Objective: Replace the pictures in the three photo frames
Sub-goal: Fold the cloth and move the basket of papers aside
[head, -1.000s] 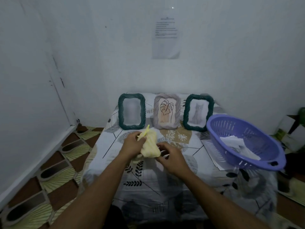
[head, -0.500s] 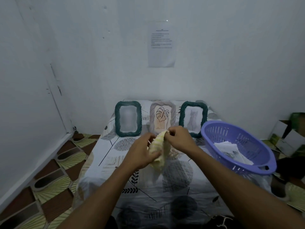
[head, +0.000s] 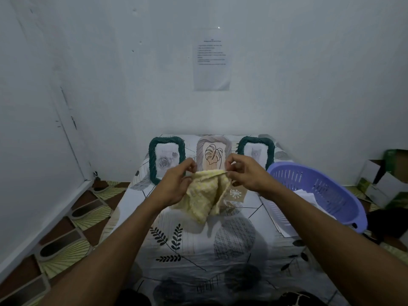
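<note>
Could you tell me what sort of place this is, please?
Probably a corner of a home room: a leaf-print bedsheet covers the low surface, patterned floor tiles meet plain white walls, and cardboard boxes sit aside.

Three photo frames stand up in a row at the far end of the table [head: 198,257]. The left frame [head: 152,161] is dark green and twisty, with grey roses [head: 165,162] inside. The middle frame [head: 202,149] is pale grey, with a drawn leaf [head: 213,152]. The right frame [head: 270,151] is dark green, with a grey cat [head: 256,153].
</note>
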